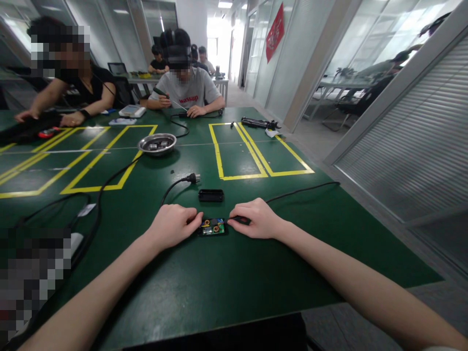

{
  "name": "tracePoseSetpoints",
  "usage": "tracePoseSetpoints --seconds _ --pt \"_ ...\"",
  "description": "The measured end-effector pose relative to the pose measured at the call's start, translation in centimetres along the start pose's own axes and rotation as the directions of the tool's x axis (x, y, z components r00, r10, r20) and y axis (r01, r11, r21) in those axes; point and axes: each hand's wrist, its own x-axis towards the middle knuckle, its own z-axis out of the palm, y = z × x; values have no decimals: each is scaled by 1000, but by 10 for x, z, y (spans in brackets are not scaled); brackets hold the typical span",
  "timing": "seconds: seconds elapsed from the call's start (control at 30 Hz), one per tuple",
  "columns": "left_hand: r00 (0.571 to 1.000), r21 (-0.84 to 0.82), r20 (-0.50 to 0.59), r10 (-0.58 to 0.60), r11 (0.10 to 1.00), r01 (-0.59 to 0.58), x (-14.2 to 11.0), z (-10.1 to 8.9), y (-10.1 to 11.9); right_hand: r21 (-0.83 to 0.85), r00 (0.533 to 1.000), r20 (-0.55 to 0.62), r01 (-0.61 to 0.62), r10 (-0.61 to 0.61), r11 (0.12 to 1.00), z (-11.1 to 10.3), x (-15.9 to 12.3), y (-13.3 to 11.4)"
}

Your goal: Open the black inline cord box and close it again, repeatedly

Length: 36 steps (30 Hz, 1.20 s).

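On the green table lies an opened black case with a green circuit board (213, 227), copper-wound coils and coloured wires in it. My left hand (175, 224) is closed at the case's left end, thumb and forefinger together; what they pinch is hidden. A black cord with a two-pin plug (192, 178) runs behind that hand. My right hand (256, 219) is closed beside the case's right end, around a dark piece that seems to be the end of another black cord (303, 191). Just beyond the board rests a black case cover (211, 195), its hollow side showing.
A metal bowl (157, 145) with small metal parts stands farther back. Yellow tape (244, 177) marks rectangles on the table (234, 292). Opposite, a person (188, 87) handles a screwdriver (161, 92); another person works at left. A black tool (259, 123) lies at the far right.
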Motion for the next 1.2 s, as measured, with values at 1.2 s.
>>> tracePoseSetpoints --seconds 1.2 --pt "966 -61 -260 4 998 -20 9 16 -16 -155 978 23 -199 205 968 21 5 18"
